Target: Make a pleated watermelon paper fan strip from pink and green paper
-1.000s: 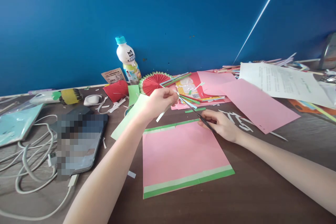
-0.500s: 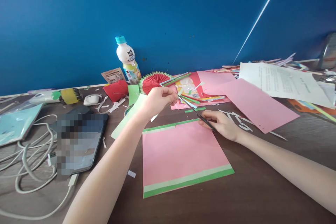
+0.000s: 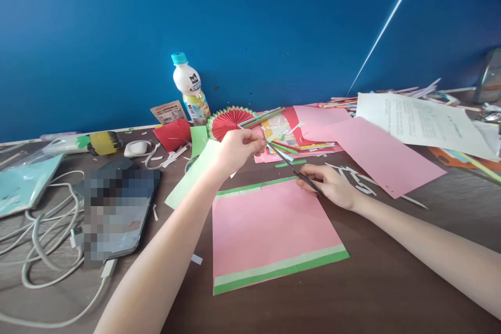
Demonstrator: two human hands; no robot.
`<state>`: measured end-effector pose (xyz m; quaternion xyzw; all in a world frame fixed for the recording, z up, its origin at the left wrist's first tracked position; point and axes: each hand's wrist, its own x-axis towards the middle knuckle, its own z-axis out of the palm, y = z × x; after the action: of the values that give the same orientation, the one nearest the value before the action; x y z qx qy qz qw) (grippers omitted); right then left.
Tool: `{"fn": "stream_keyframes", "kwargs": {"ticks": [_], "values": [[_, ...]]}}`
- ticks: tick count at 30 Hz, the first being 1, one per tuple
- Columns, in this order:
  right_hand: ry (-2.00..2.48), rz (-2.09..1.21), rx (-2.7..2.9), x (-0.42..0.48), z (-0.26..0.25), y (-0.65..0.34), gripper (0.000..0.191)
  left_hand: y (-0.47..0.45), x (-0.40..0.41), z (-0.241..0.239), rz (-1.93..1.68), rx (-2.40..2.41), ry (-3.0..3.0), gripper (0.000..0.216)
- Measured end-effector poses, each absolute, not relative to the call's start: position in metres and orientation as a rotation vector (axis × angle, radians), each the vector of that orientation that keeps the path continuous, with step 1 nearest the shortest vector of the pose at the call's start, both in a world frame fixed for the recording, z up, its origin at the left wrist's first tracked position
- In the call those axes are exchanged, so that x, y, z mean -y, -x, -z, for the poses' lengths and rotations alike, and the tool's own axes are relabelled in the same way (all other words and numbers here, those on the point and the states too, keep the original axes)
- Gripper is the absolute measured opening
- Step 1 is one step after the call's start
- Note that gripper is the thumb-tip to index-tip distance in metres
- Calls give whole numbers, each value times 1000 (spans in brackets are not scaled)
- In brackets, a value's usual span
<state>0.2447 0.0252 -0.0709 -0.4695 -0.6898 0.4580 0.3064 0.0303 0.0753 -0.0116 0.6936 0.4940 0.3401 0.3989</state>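
Observation:
My left hand (image 3: 245, 147) is closed in a pinch over the far edge of the pink sheet; what its fingertips hold is mostly hidden. A sliver of white shows just under that hand. Scissors (image 3: 309, 182) with dark handles are gripped in my right hand (image 3: 331, 185), their thin blades pointing up and left to my left fingertips. Below both hands lies a pink sheet (image 3: 270, 229) with light and dark green strips along its near and far edges. A pale green paper (image 3: 198, 172) lies partly behind my left forearm.
A bottle (image 3: 188, 86) stands by the blue wall beside a red folded paper fan (image 3: 231, 119). Pink papers (image 3: 385, 154) and a printed sheet (image 3: 422, 122) lie at right. A tablet-like device (image 3: 144, 219), coiled white cable (image 3: 35, 240) and paper scraps are at left.
Almost nothing differs. The white sliver beneath my left hand shows less than before; both hands and the scissors keep nearly the same position.

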Motion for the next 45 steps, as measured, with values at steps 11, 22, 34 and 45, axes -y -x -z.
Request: {"fn": "stream_keyframes", "kwargs": {"ticks": [11, 22, 34, 45], "values": [[1269, -1253, 1814, -25, 72, -246, 40, -32, -74, 14, -874, -1282, -1759, 15], [1240, -1344, 1772, -26, 74, -247, 39, -32, -75, 16, -863, -1301, -1669, 6], [1227, -1195, 1649, -26, 75, -245, 31, -14, -83, 26, -496, -1233, -1945, 8], [1482, -393, 1922, -33, 84, -240, 16, -38, -65, 22, -29, -1066, -2085, 26]]}}
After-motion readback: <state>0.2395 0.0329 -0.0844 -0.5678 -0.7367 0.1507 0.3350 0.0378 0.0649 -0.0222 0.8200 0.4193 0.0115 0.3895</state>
